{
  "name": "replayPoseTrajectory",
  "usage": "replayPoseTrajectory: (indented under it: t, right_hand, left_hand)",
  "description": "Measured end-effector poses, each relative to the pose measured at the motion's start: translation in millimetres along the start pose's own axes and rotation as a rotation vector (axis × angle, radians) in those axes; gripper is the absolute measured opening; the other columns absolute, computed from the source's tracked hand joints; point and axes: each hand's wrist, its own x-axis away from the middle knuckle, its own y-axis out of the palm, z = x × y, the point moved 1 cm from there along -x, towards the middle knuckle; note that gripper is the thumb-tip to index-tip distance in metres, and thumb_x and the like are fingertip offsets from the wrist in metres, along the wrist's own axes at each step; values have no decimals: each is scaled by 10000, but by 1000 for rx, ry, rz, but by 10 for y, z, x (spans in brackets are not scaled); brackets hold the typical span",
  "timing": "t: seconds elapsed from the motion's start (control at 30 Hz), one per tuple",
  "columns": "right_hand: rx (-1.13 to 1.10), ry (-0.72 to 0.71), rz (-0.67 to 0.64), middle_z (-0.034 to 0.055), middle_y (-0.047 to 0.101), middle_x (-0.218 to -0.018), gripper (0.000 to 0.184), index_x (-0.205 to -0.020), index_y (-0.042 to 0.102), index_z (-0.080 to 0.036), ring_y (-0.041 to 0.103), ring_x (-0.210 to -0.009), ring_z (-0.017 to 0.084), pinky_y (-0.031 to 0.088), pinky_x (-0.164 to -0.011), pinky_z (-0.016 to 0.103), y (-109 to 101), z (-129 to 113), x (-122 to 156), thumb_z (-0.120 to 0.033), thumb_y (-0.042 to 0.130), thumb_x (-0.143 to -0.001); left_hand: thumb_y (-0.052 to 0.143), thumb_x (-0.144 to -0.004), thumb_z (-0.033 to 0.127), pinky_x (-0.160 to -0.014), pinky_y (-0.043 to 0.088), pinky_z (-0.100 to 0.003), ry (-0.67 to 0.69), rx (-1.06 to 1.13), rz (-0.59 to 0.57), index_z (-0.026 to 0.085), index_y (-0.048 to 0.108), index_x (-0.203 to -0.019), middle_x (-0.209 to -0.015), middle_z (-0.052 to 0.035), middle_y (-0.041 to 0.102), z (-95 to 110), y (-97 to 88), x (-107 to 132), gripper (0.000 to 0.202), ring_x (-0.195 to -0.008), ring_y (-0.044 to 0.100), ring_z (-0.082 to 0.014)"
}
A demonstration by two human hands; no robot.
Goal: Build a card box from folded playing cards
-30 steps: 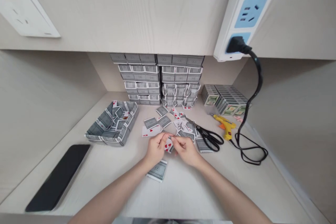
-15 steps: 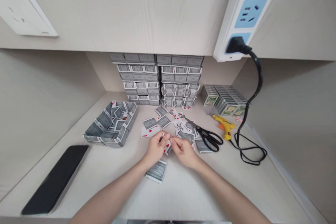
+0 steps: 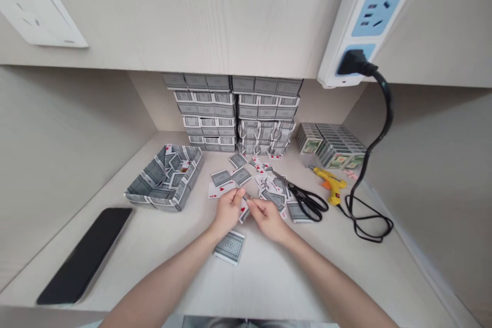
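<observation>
Left hand point(image 3: 227, 210) and right hand point(image 3: 268, 219): fingers drawn narrow, both pinching a bent playing card point(image 3: 243, 213) between them, above the pale, faintly grained worktop point(image 3: 269, 287). Nearer the body lies a squarish, grey-patterned card point(image 3: 229, 247) with white edges. Beyond: flat loose cards point(image 3: 241, 176), scissors point(image 3: 303, 197) with black looped handles, yellow glue gun point(image 3: 333, 185). Left side: oblong open tray point(image 3: 184, 190) built of cards.

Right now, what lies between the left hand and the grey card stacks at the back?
In the head view, grey-backed cards and a face-up hearts card lie between the left hand and the stacks.
</observation>
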Motion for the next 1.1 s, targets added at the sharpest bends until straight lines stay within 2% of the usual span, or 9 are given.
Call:
replayPoseTrajectory:
  t: [0.13, 0.27, 0.4, 0.5, 0.67, 0.87, 1.1]
  right_hand:
    - [-158, 69, -12, -13, 531, -589, 366, -658, 503, -172, 488, -489, 110, 421, -514, 235, 21, 78, -34, -470, 380, -831]
    - [-134, 89, 5, -5, 542, -575, 390, -638, 527, -164, 551, -528, 137, 444, -492, 235, 12, 115, -64, -485, 399, -820]
    - [-142, 149, -22, -16, 533, -548, 394, -696, 549, -158, 499, -405, 109, 369, -344, 206, 0, 128, -57, -496, 389, -821]
    - [-193, 218, -36, -19, 536, -554, 386, -762, 548, -160, 475, -339, 100, 348, -302, 210, -1, 148, -30, -506, 387, -817]
    - [-269, 233, -48, 5, 583, -659, 350, -809, 544, -173, 532, -397, 114, 418, -353, 233, 8, 133, -8, -487, 389, -812]
    - [-265, 230, -45, -9, 579, -582, 246, -821, 545, -168, 532, -390, 118, 423, -368, 231, 6, 108, -26, -348, 379, -802]
    - [-343, 225, -90, 10, 612, -564, 271, -896, 558, -152, 596, -471, 156, 472, -429, 266, 30, 126, -11, -274, 343, -784]
  left_hand:
    - [391, -823, 395, -490, 331, -200, 112, -202, 23, 156, 543, -616, -473, 36, 447, -13, -13, 18, 352, -486, 425, -100]
    - [378, -844, 367, -513, 354, -199, 185, -346, 12, 163, 568, -641, -522, 20, 523, -29, 1, 63, 344, -507, 466, -100]
    - [383, -854, 315, -671, 428, -215, 242, -296, -35, 181, 626, -849, -790, -24, 662, -15, 0, 76, 277, -720, 584, -128]
    - [386, -856, 290, -763, 435, -232, 250, -219, -102, 192, 624, -937, -925, -32, 669, 3, 6, 70, 270, -841, 595, -141]
    - [413, -839, 300, -684, 443, -229, 202, -201, -131, 200, 652, -894, -820, -23, 681, -7, 16, 59, 265, -747, 600, -149]
    - [418, -828, 320, -566, 408, -210, 138, -177, -123, 190, 659, -882, -679, 1, 652, -19, 16, 38, 279, -584, 555, -122]
    - [439, -794, 401, -448, 338, -205, 9, -42, -124, 161, 594, -647, -448, 39, 500, -70, 43, -8, 321, -436, 446, -105]
